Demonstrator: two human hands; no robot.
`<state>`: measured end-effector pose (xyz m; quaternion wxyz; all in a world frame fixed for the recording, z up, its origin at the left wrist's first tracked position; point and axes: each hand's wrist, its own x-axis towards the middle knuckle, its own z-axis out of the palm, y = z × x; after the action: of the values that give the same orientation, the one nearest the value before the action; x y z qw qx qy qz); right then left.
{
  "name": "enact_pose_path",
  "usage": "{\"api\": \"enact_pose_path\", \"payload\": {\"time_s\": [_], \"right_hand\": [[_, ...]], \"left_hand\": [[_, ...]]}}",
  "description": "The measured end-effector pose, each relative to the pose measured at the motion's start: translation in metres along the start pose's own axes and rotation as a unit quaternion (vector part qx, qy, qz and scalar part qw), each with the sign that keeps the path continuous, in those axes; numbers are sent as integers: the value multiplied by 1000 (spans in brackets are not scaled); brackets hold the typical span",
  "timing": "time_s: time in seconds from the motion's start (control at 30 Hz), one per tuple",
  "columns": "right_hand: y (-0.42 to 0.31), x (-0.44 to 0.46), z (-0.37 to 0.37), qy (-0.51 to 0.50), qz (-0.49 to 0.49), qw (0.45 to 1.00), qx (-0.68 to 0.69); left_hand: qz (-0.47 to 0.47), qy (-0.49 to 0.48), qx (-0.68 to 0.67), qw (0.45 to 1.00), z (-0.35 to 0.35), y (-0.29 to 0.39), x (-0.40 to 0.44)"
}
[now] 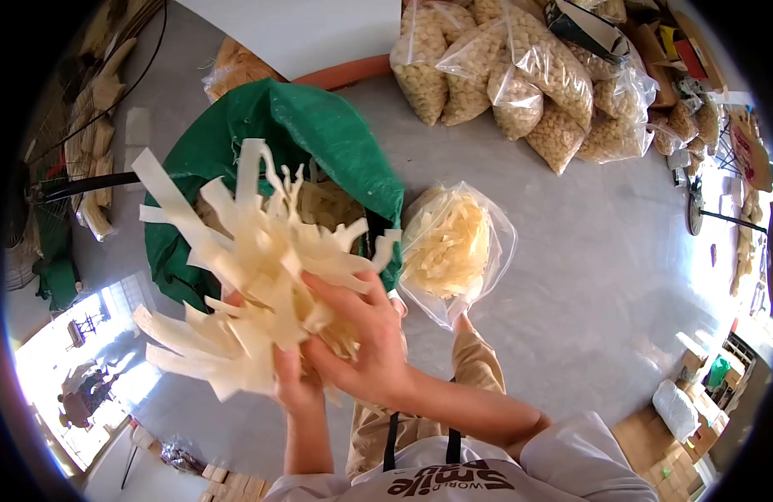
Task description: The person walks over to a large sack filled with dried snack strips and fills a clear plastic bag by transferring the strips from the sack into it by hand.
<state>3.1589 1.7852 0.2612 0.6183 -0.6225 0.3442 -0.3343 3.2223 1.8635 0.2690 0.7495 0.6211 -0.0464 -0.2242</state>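
A large loose bunch of pale cream strips (pixel 265 259) is held up in front of me between both hands. My left hand (pixel 299 381) grips the bunch from below, its fingers partly hidden by the strips. From the right, my right hand (pixel 361 335) has its fingers closed round the same bunch. Beneath and behind the bunch, a big green sack (pixel 319 125) gapes, with more strips visible inside. A clear plastic bag (pixel 504 243) holding yellowish strips (pixel 453 251) stands on the floor to the right of the sack, by my foot.
Several clear bags of small beige pieces (pixel 558 75) lie at the top right. A white surface (pixel 303 33) juts in at the top. Cardboard boxes (pixel 700 402) and a white bag (pixel 675 410) are at the lower right. A black rod (pixel 94 182) extends at the left.
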Motion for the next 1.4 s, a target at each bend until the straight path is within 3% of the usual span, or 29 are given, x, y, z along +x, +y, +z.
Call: {"api": "enact_pose_path", "payload": {"time_s": [0.2, 0.3, 0.4, 0.47, 0.5, 0.63, 0.7, 0.73, 0.8, 0.83, 0.93, 0.97, 1.03, 1.07, 1.13, 1.17, 1.23, 1.3, 1.37, 1.4], "right_hand": [[0, -49, -69, 87, -22, 989, -113], [21, -82, -98, 174, 57, 973, -140], [54, -98, -115, 226, 27, 956, -185], [82, -107, -121, 254, 166, 940, -158], [96, -108, -122, 256, 169, 939, -157], [153, -95, -119, 268, 224, 924, -158], [180, -87, -112, 324, 232, 915, -67], [194, -86, -110, 337, 240, 910, -30], [215, -83, -108, 339, 256, 904, -42], [229, -83, -108, 341, 267, 900, -55], [281, -90, -118, 307, 309, 898, 59], [288, -95, -124, 288, 318, 901, 67], [289, -97, -136, 250, 336, 904, 82], [289, -99, -140, 231, 354, 906, 25], [281, -102, -148, 185, 378, 905, -67], [277, -103, -151, 184, 378, 905, -67], [266, -100, -155, 179, 413, 880, -152], [259, -97, -160, 183, 391, 885, -174], [256, -97, -168, 174, 307, 928, -116], [249, -94, -169, 172, 307, 929, -117]], "left_hand": [[-16, -198, 75, 977, 29, -32, -46], [-8, -276, 116, 954, 44, -58, -66], [-84, -280, 102, 951, 57, -98, -77], [-134, -266, 73, 952, 61, -129, -78], [-183, -295, 76, 935, 63, -140, -71], [-205, -313, 105, 921, 66, -191, -47], [-211, -322, 101, 917, 61, -222, -35], [-162, -335, 134, 919, 58, -238, -30], [-76, -352, 204, 910, 56, -258, -23], [-78, -352, 206, 910, 56, -263, -20], [106, -434, 378, 811, 48, -275, -8], [105, -434, 378, 811, 43, -281, -9], [169, -425, 475, 752, 37, -285, -13], [167, -425, 475, 752, 34, -286, -16], [144, -473, 534, 685, 33, -280, -22], [144, -472, 534, 686, 32, -276, -26], [37, -506, 563, 653, 32, -269, -32], [30, -501, 550, 668, 33, -261, -35], [22, -498, 433, 751, 32, -252, -34], [22, -497, 433, 752, 31, -246, -35]]}}
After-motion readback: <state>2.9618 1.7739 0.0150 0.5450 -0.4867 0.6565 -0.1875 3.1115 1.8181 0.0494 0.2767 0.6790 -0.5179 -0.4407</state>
